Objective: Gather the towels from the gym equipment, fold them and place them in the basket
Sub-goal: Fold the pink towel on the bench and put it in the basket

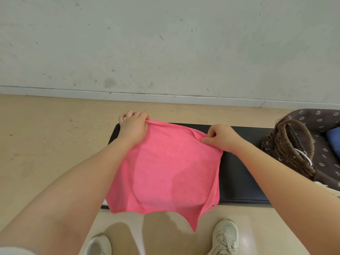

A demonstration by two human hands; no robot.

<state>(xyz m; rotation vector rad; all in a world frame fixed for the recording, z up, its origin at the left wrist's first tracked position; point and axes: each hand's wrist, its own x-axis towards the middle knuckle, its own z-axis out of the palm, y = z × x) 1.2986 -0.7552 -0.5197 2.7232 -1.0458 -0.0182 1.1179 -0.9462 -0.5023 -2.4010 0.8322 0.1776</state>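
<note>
I log a pink towel (165, 168) spread over the black bench pad (237, 173), near edge hanging off it. My left hand (133, 127) grips its far left corner; my right hand (219, 138) pinches the far right corner. Right of the pad: a woven basket (287, 144), fabric-lined.

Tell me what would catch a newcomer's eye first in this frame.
The bright pink towel dominates the centre, held up by its top edge over a black padded bench. The left hand bunches one upper corner and the right hand pinches the other. At the right edge, a dark flower-print basket with a braided handle sits on the bench, something blue inside.
</note>
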